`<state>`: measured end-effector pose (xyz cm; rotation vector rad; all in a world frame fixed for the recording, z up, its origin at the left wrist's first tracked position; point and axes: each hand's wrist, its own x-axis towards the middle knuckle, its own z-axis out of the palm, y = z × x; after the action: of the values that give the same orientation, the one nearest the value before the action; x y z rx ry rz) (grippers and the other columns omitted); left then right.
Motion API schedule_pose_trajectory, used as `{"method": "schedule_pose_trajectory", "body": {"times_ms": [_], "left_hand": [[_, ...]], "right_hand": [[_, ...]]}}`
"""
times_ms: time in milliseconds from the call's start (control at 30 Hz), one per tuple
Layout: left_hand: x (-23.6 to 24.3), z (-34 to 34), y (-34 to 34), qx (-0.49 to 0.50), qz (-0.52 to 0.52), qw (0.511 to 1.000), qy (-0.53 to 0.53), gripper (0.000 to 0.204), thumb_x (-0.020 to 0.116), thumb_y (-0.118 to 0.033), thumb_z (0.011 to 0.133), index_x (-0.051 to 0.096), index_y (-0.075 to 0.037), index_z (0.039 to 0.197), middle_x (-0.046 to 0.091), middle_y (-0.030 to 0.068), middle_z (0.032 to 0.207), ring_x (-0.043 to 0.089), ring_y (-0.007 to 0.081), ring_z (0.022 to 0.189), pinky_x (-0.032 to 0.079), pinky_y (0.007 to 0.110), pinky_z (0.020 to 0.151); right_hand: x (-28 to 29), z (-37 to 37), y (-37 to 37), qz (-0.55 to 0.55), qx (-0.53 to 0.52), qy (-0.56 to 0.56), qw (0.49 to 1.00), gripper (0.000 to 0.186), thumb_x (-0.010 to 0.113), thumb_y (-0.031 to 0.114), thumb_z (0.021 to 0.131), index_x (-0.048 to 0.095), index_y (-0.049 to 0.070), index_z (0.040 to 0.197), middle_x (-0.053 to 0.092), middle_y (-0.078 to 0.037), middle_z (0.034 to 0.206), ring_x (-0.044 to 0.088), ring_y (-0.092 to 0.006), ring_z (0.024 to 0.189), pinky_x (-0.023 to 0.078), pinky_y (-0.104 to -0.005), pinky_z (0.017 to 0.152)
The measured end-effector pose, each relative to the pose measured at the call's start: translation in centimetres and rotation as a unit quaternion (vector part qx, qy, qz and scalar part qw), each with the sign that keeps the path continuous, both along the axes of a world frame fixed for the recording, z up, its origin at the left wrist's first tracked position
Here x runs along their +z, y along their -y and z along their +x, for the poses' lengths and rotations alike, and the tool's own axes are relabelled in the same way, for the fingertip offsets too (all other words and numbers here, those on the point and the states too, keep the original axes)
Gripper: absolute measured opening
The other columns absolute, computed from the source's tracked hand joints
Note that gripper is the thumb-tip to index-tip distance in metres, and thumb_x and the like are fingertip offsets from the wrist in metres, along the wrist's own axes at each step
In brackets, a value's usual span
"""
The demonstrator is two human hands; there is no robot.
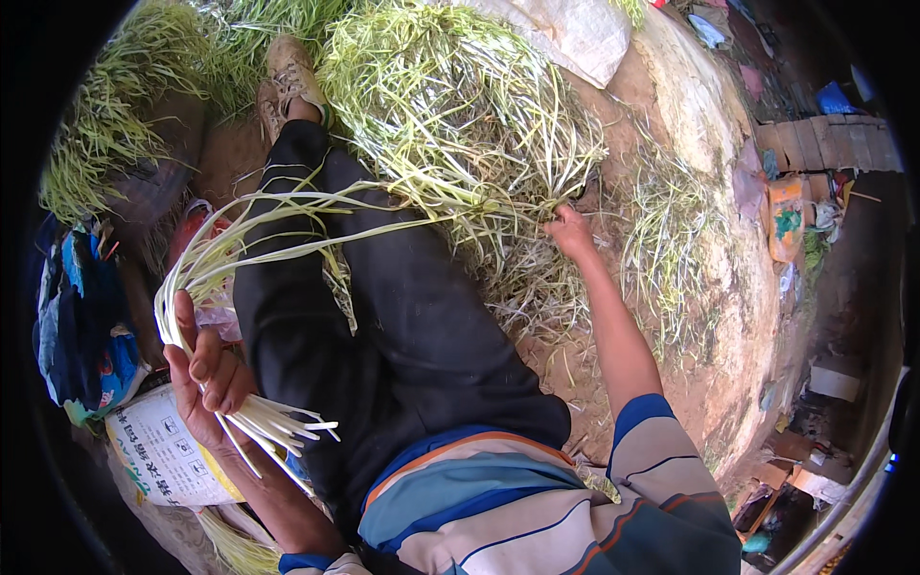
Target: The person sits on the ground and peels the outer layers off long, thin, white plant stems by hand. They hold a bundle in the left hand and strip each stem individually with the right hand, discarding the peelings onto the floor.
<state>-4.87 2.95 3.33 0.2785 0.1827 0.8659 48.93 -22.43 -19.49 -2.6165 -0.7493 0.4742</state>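
Note:
My left hand (209, 379) is closed around a bunch of long pale stalks (268, 419), held beside my left thigh; their yellow-green leaf ends arch across my dark-trousered legs (402, 326) to the right. My right arm reaches forward, and my right hand (567, 230) has its fingers closed on thin leafy strands (517, 206) at the lower right of a large tangled heap of yellow-green leaves and stalks (450, 105). The exact ends of those strands are lost in the tangle.
More leafy heaps (105, 115) lie at upper left. A blue-black bundle (72, 316) and white printed sack (168, 450) sit left, a pale sheet (565, 29) at top. Loose stalks (671, 249) litter the earthen floor. Planks (834, 144), an orange-white bag (786, 220) and boxes (832, 379) line the right.

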Motion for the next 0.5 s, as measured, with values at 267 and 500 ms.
{"method": "schedule_pose_trajectory", "body": {"times_ms": [267,500], "left_hand": [[3.5,-2.1,-2.8,0.061,0.092,0.994,0.013,0.054,0.045,-0.023,0.116,0.03,-0.005,0.165,0.054,0.0062,0.089,0.049,0.0087,0.061,0.047,0.027,0.057],[-3.6,3.7,-0.8,0.043,-0.049,0.993,-0.094,0.044,0.048,-0.022,0.115,0.043,-0.007,0.157,0.049,0.0003,0.087,0.046,0.0081,0.066,0.046,0.026,0.062]], "right_hand": [[2.6,-2.1,0.2,0.011,-0.039,-0.179,0.983,0.024,0.077,0.026,0.092,0.066,0.005,0.087,0.065,-0.006,0.083,0.064,-0.0188,0.076,0.052,-0.0387,0.074],[11.1,-6.9,1.9,0.419,-0.133,-0.304,0.845,0.01,0.067,0.016,0.101,0.065,0.006,0.102,0.065,-0.001,0.088,0.061,-0.0068,0.074,0.057,-0.0254,0.062]]}}
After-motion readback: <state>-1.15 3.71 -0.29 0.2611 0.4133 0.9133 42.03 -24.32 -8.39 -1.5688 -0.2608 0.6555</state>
